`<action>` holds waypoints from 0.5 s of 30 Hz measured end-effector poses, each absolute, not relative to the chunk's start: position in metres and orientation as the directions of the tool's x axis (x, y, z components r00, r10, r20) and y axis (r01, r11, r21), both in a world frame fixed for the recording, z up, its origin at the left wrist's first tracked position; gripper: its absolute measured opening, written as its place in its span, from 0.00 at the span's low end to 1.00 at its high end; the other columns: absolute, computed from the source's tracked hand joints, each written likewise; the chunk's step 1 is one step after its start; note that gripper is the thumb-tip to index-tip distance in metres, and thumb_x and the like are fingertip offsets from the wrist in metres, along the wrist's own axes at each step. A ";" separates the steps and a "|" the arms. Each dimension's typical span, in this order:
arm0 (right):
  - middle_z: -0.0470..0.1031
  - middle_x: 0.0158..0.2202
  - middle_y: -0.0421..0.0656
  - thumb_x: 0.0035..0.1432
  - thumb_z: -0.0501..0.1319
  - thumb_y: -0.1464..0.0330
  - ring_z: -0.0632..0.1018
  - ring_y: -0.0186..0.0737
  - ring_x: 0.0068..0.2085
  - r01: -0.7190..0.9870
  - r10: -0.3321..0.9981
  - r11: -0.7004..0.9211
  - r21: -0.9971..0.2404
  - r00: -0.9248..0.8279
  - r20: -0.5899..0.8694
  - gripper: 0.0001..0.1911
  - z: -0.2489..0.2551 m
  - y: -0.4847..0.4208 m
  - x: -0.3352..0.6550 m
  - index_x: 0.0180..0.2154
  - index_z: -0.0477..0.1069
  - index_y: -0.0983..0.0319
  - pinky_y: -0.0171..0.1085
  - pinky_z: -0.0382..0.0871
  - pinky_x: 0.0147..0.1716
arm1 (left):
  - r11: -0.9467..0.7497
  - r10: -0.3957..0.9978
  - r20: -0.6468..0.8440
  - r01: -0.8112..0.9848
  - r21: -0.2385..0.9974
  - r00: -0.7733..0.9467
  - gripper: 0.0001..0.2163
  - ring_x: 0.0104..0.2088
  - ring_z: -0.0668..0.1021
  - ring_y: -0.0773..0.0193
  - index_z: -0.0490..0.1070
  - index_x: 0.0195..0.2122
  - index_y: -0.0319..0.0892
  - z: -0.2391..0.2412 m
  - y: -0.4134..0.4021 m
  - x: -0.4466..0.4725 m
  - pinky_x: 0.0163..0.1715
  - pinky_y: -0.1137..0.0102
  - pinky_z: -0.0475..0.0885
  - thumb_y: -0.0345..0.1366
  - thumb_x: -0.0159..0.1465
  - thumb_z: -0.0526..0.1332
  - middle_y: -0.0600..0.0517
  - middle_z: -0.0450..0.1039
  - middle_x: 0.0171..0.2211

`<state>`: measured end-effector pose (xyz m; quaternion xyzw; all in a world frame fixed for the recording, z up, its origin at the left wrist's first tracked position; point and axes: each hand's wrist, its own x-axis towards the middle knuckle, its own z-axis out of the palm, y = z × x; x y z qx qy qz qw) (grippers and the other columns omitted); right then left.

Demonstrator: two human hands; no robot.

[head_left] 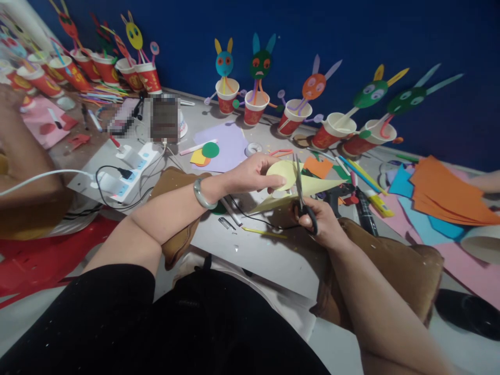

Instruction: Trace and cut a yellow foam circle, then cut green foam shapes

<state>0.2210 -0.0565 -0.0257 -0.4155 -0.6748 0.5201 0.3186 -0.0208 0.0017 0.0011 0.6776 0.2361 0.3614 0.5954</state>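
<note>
Many red and white cups stand at the far left of the worktop, some with funny paper faces on top. Nearer, on the left, is another person's arm. Next comes a white power strip with plugs in it. Then there is a purple sheet, with a green circle near its left side.

The left hand is next, over the middle of the worktop. Its thumb and fingers pinch the pale yellow paper by the left side of its round part. A pointy bit sticks out to the right. This paper looks thin and very light, so it should bend easily and may crease or tear if pulled hard. A soft pinch near the edge, away from the blades, seems best.

The scissors are just right of the round part, tips to the far side. I cannot tell how wide the blades are apart. The right hand has its fingers curled around the black handles, which look stiff and safe to hold. Farther right lie big orange sheets
</note>
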 end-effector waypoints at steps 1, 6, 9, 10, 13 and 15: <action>0.66 0.21 0.39 0.43 0.70 0.30 0.63 0.33 0.24 0.229 0.892 0.111 -0.967 -0.452 -0.004 0.39 -0.026 -0.057 0.221 0.23 0.69 0.60 0.37 0.58 0.25 | -0.181 0.748 0.211 -0.112 0.977 0.630 0.16 0.21 0.69 0.74 0.73 0.24 0.39 0.001 0.002 -0.021 0.22 0.75 0.63 0.43 0.61 0.71 0.54 0.72 0.20; 0.66 0.21 0.38 0.42 0.70 0.30 0.63 0.33 0.24 0.225 0.894 0.102 -0.969 -0.448 -0.009 0.39 -0.025 -0.057 0.220 0.23 0.69 0.60 0.36 0.58 0.25 | -0.189 0.743 0.215 -0.110 0.976 0.634 0.16 0.21 0.71 0.73 0.74 0.26 0.39 0.001 0.002 -0.021 0.21 0.75 0.63 0.45 0.62 0.71 0.54 0.73 0.21; 0.66 0.21 0.39 0.42 0.70 0.30 0.63 0.33 0.24 0.228 0.895 0.105 -0.968 -0.447 -0.008 0.39 -0.025 -0.057 0.221 0.23 0.69 0.60 0.36 0.58 0.25 | -0.186 0.742 0.215 -0.113 0.976 0.635 0.16 0.20 0.70 0.73 0.74 0.27 0.39 0.001 0.003 -0.021 0.20 0.75 0.63 0.46 0.61 0.72 0.54 0.74 0.21; 0.66 0.21 0.38 0.43 0.70 0.30 0.63 0.33 0.24 0.227 0.894 0.105 -0.968 -0.449 -0.009 0.39 -0.025 -0.057 0.221 0.23 0.68 0.60 0.36 0.58 0.25 | -0.183 0.745 0.213 -0.113 0.977 0.632 0.17 0.20 0.70 0.74 0.74 0.27 0.39 0.001 0.003 -0.021 0.20 0.75 0.63 0.47 0.61 0.72 0.54 0.74 0.21; 0.65 0.21 0.38 0.43 0.71 0.30 0.62 0.33 0.24 0.218 0.893 0.105 -0.970 -0.449 -0.004 0.39 -0.026 -0.056 0.221 0.23 0.68 0.60 0.37 0.58 0.25 | -0.170 0.756 0.193 -0.098 0.981 0.625 0.19 0.20 0.70 0.74 0.73 0.26 0.39 0.003 0.002 -0.022 0.20 0.76 0.63 0.49 0.60 0.73 0.54 0.74 0.21; 0.65 0.21 0.38 0.42 0.71 0.30 0.62 0.33 0.24 0.215 0.896 0.108 -0.971 -0.445 0.001 0.39 -0.027 -0.056 0.222 0.23 0.68 0.60 0.36 0.57 0.25 | -0.159 0.766 0.174 -0.080 0.984 0.619 0.19 0.20 0.70 0.74 0.73 0.27 0.39 0.004 0.001 -0.022 0.20 0.76 0.64 0.50 0.60 0.73 0.54 0.75 0.22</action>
